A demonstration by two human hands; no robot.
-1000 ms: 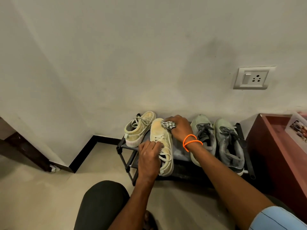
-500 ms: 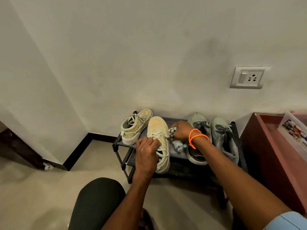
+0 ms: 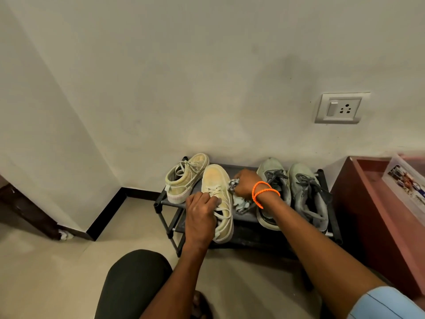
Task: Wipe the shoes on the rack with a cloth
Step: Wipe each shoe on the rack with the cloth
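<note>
Cream shoe (image 3: 218, 199): on black rack (image 3: 243, 217), toe to 12 o'clock | left hand (image 3: 201, 217): grips its laces | right hand (image 3: 245, 186): at shoe's 3 o'clock, clutches cloth (image 3: 239, 201) against its side | grey pair (image 3: 292, 192): further toward 3 o'clock.

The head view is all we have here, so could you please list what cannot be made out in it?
- Cream shoe: its near side, behind the left hand.
- Cloth: its pattern is too small, and part is bunched inside the right hand.
- Rack: the lower shelf is dark.
- Picture box: cut off at the right edge and blurred.
</note>
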